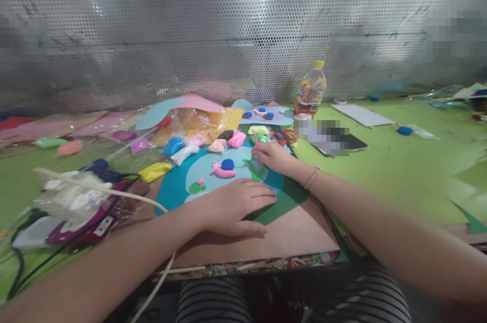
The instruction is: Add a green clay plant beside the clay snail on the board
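Note:
My right hand (274, 156) is closed around a thin pink modelling tool (257, 141), its lower end near a bright green clay strip (257, 172). The strip lies on a blue paper picture (173, 199). Flat across the near part of the picture rests my left hand (239, 206), fingers stretched out. Between the hands and the far edge is a pink clay snail (224, 172) with a blue shell. A green clay leaf shape (197, 187) with a pink bit sits at the picture's left. Green paper (283, 206) shows under the right side.
Several bagged clay lumps (236, 139) line the picture's far edge, with red scissors (285, 136) beside them. A drink bottle (311, 91) and a phone (338, 140) stand to the right. On the left are a purple power strip (89, 226) and a pale cable (114, 191).

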A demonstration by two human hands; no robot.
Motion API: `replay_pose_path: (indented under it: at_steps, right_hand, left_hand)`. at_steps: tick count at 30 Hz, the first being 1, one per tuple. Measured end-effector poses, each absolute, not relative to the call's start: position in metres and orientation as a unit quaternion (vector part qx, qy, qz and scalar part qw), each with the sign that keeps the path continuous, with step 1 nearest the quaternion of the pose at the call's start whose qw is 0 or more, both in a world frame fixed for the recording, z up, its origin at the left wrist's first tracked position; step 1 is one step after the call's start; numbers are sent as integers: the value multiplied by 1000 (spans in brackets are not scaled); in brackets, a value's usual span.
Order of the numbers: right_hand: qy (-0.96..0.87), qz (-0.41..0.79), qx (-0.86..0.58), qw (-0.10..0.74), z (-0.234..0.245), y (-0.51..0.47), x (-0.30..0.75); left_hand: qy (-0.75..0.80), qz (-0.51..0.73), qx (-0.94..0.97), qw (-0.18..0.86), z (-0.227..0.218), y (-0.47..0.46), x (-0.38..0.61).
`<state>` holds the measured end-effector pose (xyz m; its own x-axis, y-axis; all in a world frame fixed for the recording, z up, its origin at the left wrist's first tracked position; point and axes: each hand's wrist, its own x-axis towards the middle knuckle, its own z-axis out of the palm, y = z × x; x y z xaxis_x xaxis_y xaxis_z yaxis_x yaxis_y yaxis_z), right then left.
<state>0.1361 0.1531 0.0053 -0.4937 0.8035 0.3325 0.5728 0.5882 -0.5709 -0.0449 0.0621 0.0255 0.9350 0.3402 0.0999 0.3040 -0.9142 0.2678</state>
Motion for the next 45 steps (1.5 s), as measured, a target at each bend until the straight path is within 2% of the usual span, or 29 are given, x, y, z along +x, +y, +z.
replay_pose_path:
  at_steps: [7, 15, 20, 35, 45]
  right_hand:
    - [-846, 182, -431, 256, 6, 156, 134]
    - [-791, 266, -480, 272, 9, 157, 137]
    - [-789, 275, -481, 267, 10, 157, 138]
    - [-837, 217, -418, 279, 2, 160, 137]
    - [-852, 180, -418, 258, 5, 154, 134]
  left_hand:
    - [162, 84, 975, 127, 26, 62, -44]
    - [159, 77, 978, 111, 25, 63, -45]
    - [156, 71, 979, 108, 24, 62, -45]
    - [153, 72, 979, 116, 26, 64, -44]
    - [154, 67, 981, 101, 25, 63, -44]
